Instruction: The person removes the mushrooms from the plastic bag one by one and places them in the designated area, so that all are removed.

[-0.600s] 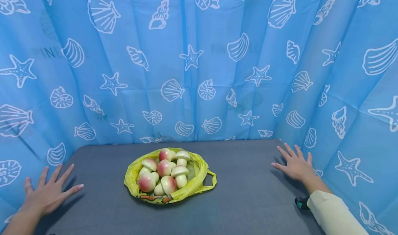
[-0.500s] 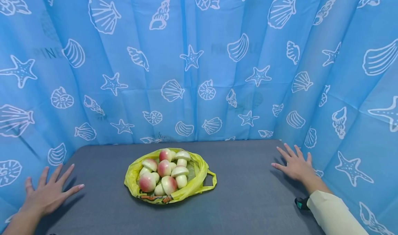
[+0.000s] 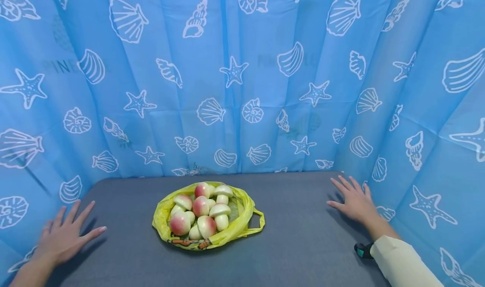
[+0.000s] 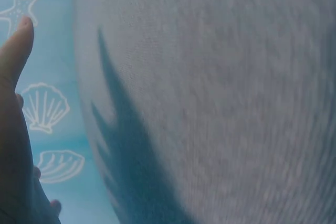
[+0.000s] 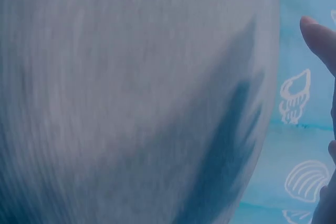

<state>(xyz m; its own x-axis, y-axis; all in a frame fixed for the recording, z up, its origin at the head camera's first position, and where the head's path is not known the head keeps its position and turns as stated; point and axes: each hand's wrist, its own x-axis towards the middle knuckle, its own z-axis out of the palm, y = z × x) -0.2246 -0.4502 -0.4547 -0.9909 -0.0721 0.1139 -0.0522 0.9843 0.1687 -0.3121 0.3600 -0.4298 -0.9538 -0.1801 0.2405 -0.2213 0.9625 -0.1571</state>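
Grey table (image 3: 295,245) with a yellow bag (image 3: 242,219) of toy mushrooms (image 3: 201,213) at its middle. Left hand (image 3: 66,236) and right hand (image 3: 354,200) lie well apart from it at the table's sides, fingers spread, holding nothing, apparently hovering just above it.

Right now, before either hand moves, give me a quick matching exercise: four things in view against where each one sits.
Things:
1. left hand
2. right hand
3. yellow bag
4. toy mushrooms

Places:
A. piled inside the bag
B. spread open at the table's right edge, by the curtain
C. middle of the grey table, handle to the right
D. spread open at the table's near left corner

Pairs: 1-D, 2-B, 3-C, 4-A
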